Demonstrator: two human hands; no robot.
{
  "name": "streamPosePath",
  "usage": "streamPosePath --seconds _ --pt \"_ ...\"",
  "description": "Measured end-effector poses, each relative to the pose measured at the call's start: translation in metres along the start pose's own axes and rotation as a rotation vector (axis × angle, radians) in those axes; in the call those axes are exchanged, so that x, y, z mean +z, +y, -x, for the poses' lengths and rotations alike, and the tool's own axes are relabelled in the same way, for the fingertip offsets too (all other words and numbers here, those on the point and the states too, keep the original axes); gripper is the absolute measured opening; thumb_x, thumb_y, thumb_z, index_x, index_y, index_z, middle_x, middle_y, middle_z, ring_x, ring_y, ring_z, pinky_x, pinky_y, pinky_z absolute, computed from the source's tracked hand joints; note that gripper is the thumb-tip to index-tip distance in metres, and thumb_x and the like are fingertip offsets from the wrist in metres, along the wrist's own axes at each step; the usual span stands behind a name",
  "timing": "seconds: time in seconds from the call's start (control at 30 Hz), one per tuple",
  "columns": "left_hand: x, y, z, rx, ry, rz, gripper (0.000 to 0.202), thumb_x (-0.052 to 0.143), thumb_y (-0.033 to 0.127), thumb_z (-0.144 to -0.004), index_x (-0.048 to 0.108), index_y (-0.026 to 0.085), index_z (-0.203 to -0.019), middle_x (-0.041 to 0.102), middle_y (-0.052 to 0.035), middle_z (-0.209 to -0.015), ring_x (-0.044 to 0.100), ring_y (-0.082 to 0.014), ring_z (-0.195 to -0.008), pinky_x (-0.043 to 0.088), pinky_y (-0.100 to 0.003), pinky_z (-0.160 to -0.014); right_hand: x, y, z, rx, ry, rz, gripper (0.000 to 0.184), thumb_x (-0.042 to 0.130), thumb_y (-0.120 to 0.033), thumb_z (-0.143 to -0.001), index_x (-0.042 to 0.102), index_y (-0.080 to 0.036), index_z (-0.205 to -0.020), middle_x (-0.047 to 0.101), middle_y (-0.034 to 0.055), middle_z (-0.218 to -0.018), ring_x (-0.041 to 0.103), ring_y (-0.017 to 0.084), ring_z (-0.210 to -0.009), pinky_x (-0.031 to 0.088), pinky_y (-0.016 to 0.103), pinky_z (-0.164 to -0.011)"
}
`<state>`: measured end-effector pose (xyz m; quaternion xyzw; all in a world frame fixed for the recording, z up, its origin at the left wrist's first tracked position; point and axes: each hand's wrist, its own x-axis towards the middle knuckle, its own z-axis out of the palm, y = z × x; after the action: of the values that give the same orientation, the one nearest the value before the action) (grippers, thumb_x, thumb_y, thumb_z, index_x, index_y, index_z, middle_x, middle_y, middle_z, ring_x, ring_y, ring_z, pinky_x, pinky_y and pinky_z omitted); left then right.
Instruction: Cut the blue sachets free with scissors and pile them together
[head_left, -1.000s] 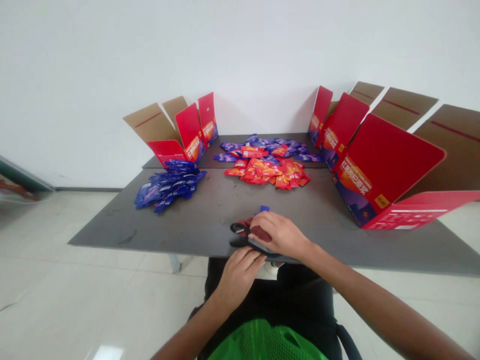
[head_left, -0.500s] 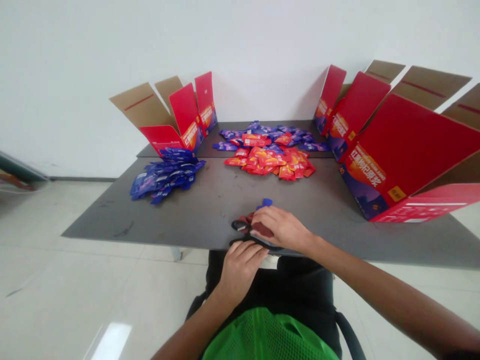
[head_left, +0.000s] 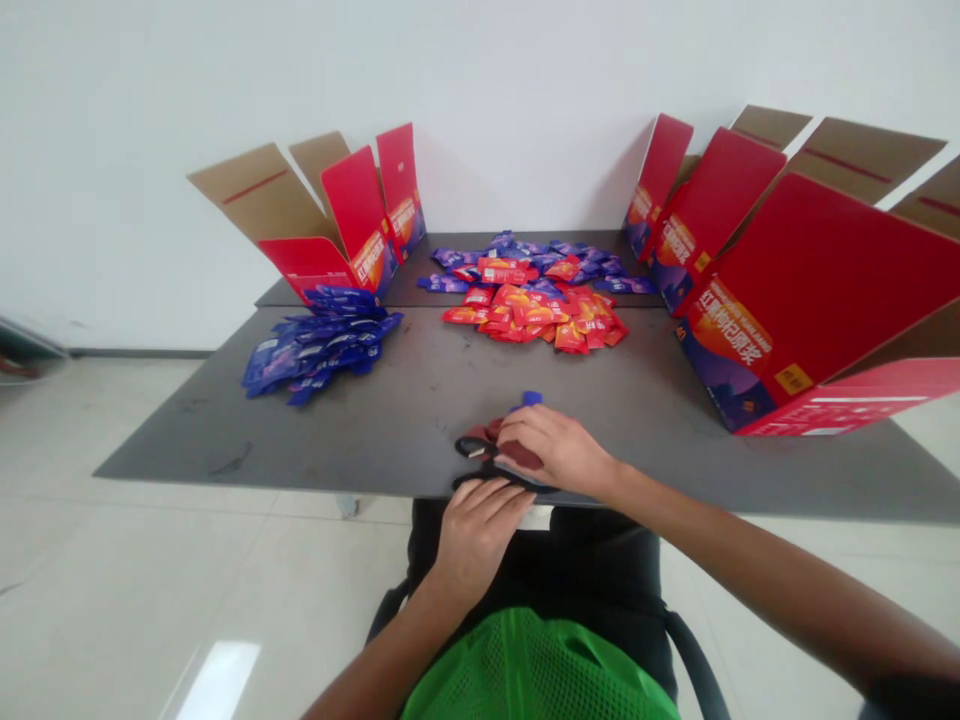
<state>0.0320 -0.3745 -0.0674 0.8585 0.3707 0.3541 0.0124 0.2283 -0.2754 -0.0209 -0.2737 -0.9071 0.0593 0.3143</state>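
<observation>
At the near edge of the grey table (head_left: 360, 450), my right hand (head_left: 559, 455) is closed, fingers curled over a dark red, cloth-like piece (head_left: 521, 456). A small blue tip (head_left: 532, 398) pokes out beyond its knuckles. Beside the fingertips lies a black looped thing (head_left: 472, 446) with a small pale part; its kind is unclear. Another stretch of black runs under both hands along the edge. My left hand (head_left: 476, 525) rests with its fingers stretched out flat over this black part, just below the right hand. Its thumb is hidden.
Blue sachets (head_left: 322, 345) are heaped at the left. Red sachets (head_left: 536, 315) lie at the back centre, before more blue sachets (head_left: 592, 260). Red cartons with raised flaps stand at the left (head_left: 367, 250) and right (head_left: 750, 320). A white wall (head_left: 525, 110) rises behind.
The whole view has shifted slightly, with the table and cartons a little higher and further left. Both hands keep the same places and grasp.
</observation>
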Motion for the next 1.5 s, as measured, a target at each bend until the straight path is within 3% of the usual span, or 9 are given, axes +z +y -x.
streamPosePath --seconds 0.2,0.4,0.63,0.77,0.87,1.1,1.23,1.33,1.5 --pt "0.001 0.001 0.0 -0.008 0.022 -0.004 0.021 0.058 0.021 -0.105 0.072 0.022 -0.12 0.076 -0.0022 -0.124 0.072 -0.0206 -0.116 0.054 -0.038 -0.092 -0.011 0.056 -0.019 0.187 0.091 0.245 0.02 0.062 -0.04 -0.101 0.062 -0.021 -0.109 0.069 0.0101 -0.106 0.066 0.026 -0.095 0.055 0.039 -0.082" --pt "0.002 0.0 0.0 -0.018 0.037 0.024 0.02 0.059 0.021 -0.104 0.074 0.022 -0.117 0.079 -0.0015 -0.118 0.074 -0.0204 -0.111 0.055 -0.038 -0.092 -0.006 0.002 -0.003 0.066 0.043 0.018 0.018 0.062 -0.037 -0.102 0.06 -0.027 -0.116 0.069 0.0062 -0.117 0.066 0.022 -0.107 0.055 0.036 -0.092" --pt "0.0 0.001 -0.003 -0.028 0.024 0.015 0.019 0.059 0.022 -0.105 0.075 0.022 -0.115 0.077 -0.0014 -0.122 0.073 -0.0196 -0.114 0.055 -0.037 -0.091 -0.013 0.05 -0.018 0.213 0.066 0.208 0.019 0.063 -0.039 -0.1 0.062 -0.022 -0.11 0.068 0.0101 -0.107 0.066 0.026 -0.097 0.055 0.04 -0.085" --pt "0.0 0.001 -0.004 -0.024 0.042 0.019 0.018 0.059 0.022 -0.104 0.075 0.022 -0.111 0.079 0.0 -0.118 0.074 -0.0198 -0.11 0.054 -0.038 -0.091 -0.02 0.008 -0.018 0.133 0.152 0.098 0.02 0.062 -0.038 -0.101 0.059 -0.025 -0.115 0.068 0.0081 -0.118 0.065 0.023 -0.108 0.053 0.037 -0.093" --pt "0.0 0.001 -0.004 -0.043 0.029 0.022 0.017 0.06 0.021 -0.104 0.076 0.023 -0.106 0.081 0.001 -0.107 0.076 -0.0198 -0.099 0.054 -0.039 -0.088 -0.006 -0.02 -0.007 0.012 -0.014 0.035 0.016 0.058 -0.037 -0.104 0.059 -0.025 -0.115 0.07 0.0064 -0.117 0.066 0.021 -0.106 0.054 0.036 -0.091" --pt "0.001 0.002 -0.004 -0.028 0.06 0.029 0.017 0.059 0.023 -0.104 0.075 0.022 -0.112 0.078 -0.0014 -0.12 0.074 -0.0213 -0.111 0.056 -0.039 -0.089 -0.011 0.049 -0.021 0.183 0.048 0.228 0.017 0.062 -0.037 -0.101 0.061 -0.022 -0.107 0.069 0.0097 -0.106 0.066 0.025 -0.095 0.055 0.039 -0.082" --pt "0.001 0.001 -0.005 -0.03 0.068 0.041 0.018 0.059 0.023 -0.105 0.075 0.022 -0.112 0.079 -0.001 -0.117 0.075 -0.0213 -0.108 0.056 -0.039 -0.088 -0.018 0.015 -0.015 0.166 0.134 0.117 0.021 0.064 -0.038 -0.1 0.059 -0.026 -0.117 0.069 0.0084 -0.118 0.066 0.024 -0.108 0.055 0.038 -0.093" --pt "0.001 0.001 -0.005 -0.042 0.056 0.041 0.017 0.059 0.024 -0.104 0.076 0.023 -0.108 0.081 -0.0001 -0.109 0.076 -0.0216 -0.102 0.056 -0.039 -0.087 -0.005 -0.012 -0.002 0.059 0.016 0.001 0.019 0.063 -0.037 -0.101 0.059 -0.027 -0.117 0.07 0.0059 -0.116 0.066 0.021 -0.107 0.056 0.035 -0.091" --pt "0.002 0.001 -0.004 -0.034 0.064 0.043 0.017 0.061 0.022 -0.103 0.075 0.022 -0.111 0.078 -0.0006 -0.12 0.075 -0.0213 -0.11 0.056 -0.039 -0.09 -0.003 0.038 -0.011 0.153 0.038 0.144 0.018 0.061 -0.039 -0.101 0.061 -0.023 -0.109 0.069 0.0083 -0.105 0.066 0.023 -0.096 0.056 0.037 -0.084"
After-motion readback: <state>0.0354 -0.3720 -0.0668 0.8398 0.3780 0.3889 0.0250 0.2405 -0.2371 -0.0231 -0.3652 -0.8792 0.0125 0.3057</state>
